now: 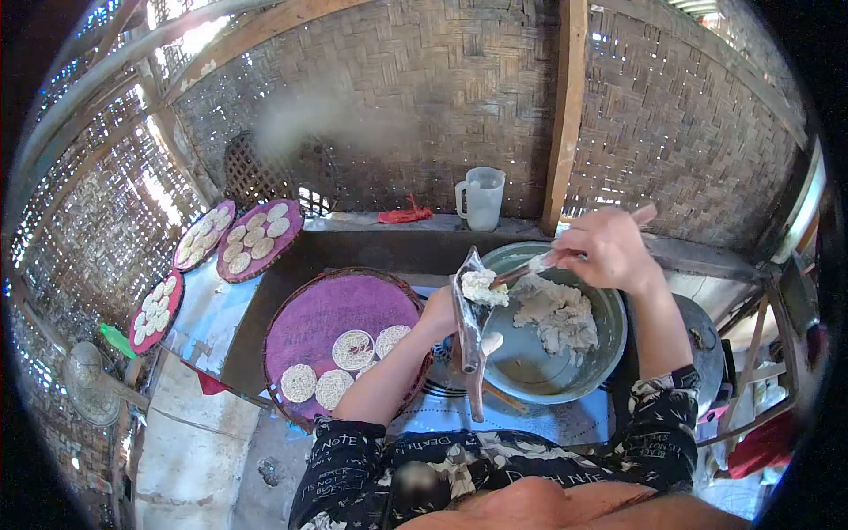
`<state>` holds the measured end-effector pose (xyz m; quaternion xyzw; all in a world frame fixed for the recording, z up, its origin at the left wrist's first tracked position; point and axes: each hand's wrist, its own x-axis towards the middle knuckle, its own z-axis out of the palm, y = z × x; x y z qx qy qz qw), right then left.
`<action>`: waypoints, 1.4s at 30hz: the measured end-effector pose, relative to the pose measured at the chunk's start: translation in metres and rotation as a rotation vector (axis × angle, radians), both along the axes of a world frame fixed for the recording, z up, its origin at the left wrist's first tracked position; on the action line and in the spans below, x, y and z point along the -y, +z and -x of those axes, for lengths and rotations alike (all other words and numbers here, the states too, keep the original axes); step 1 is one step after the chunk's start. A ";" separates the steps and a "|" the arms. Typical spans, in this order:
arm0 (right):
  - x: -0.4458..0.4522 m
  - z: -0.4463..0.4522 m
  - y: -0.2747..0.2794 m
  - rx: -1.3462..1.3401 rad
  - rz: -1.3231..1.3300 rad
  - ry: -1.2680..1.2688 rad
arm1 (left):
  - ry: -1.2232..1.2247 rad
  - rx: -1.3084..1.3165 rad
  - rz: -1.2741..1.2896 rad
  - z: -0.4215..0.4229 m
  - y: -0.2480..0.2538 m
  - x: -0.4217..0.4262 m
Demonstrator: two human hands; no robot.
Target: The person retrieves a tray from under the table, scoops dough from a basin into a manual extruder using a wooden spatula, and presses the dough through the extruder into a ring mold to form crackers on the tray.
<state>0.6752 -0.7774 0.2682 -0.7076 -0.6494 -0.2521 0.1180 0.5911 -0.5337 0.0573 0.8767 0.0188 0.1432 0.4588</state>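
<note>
My left hand point(439, 313) is closed around a dark, dough-smeared wooden hand press point(469, 343), held upright at the left rim of a green basin point(620, 353); its fingers are partly hidden behind the tool. A lump of white dough point(481, 287) sits at the top of the press. Gripped in my right hand point(605, 250) is a wooden spatula point(537, 264), its tip touching that lump. Inside the basin lies a larger mass of pale dough point(558, 320). Beside my left forearm, a round tray with purple cloth point(340, 305) carries several white noodle-like discs point(333, 389).
Smaller cloth-covered trays of discs point(259, 239) stand at the left. A plastic measuring jug point(483, 200) and a red plastic bag point(405, 213) rest on the back ledge. A wooden post point(568, 115) rises before the woven wall. A dark round lid-like object point(698, 340) is at right.
</note>
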 end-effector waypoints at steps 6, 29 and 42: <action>-0.035 0.010 -0.037 0.088 0.131 0.059 | 0.062 -0.115 -0.192 0.006 0.010 0.014; -0.009 -0.011 -0.023 -0.137 -0.020 -0.036 | -0.195 0.196 0.429 -0.002 -0.027 -0.023; 0.000 -0.012 0.007 -0.068 -0.063 -0.032 | -0.053 0.038 0.370 -0.006 -0.024 -0.052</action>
